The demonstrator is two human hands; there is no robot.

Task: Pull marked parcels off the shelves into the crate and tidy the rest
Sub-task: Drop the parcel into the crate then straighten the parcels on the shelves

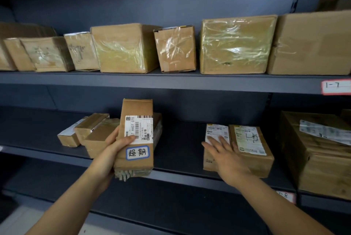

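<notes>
My left hand [115, 147] grips a tall brown parcel [135, 134], held upright in front of the middle shelf [182, 175]. The parcel carries a white shipping label and a blue-bordered sticker with handwritten characters near its lower end. My right hand [221, 152] lies flat, fingers spread, on a small brown parcel with a white label [209, 160] on the middle shelf. Touching that one on its right stands another labelled parcel [252, 151] with black pen marks. No crate is in view.
Three small parcels [89, 132] lie at the middle shelf's left, and a flat parcel [157, 126] sits behind the held one. A large box [319, 151] fills the right end. The upper shelf [171, 81] carries a row of taped boxes. Shelf tags [335, 86] read 1-7.
</notes>
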